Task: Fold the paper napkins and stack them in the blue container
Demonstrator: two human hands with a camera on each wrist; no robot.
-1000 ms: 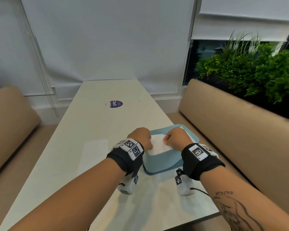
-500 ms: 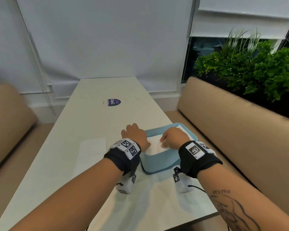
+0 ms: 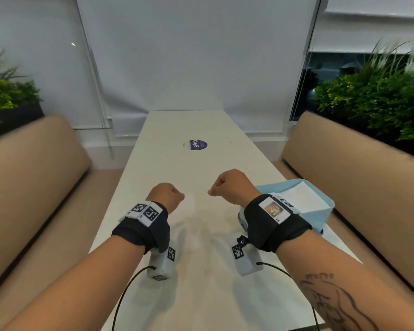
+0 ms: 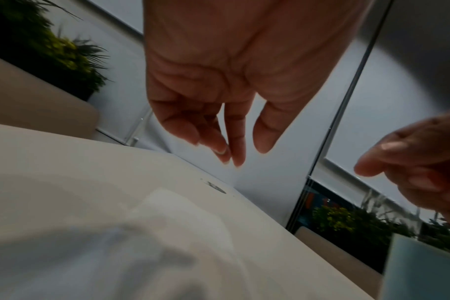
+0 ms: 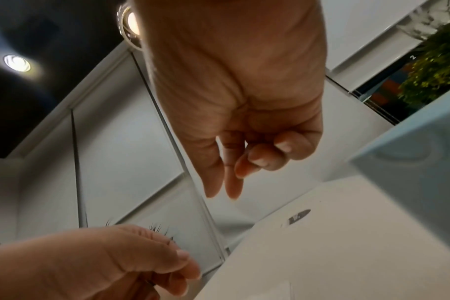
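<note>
You are holding your left hand just left of the middle of the head view, above the table. Its fingers are hanging loosely curled, with the thumb apart from them. It is gripping nothing and touching nothing. Your right hand is hovering a little to the right of centre and slightly higher in the frame. It is just as relaxed: the fingers are bending inward toward the palm, empty, and clear of the table. The two hands are facing each other with a gap between them.

The blue container is sitting at the right of the frame, just beside your right wrist and near the table's right edge. Folded napkins are lying inside it, white against the blue wall. A flat napkin is lying on the table below your left hand, showing in the lower middle of the left wrist view. Neither hand is touching it.

Your right wrist band is covering the container's near left corner, so how many napkins are stacked there is hard to tell. The flat napkin is blending into the pale tabletop in the head view, and its edges are blurring in the wrist view. A purple sticker is sitting further up the table, above both hands.
</note>
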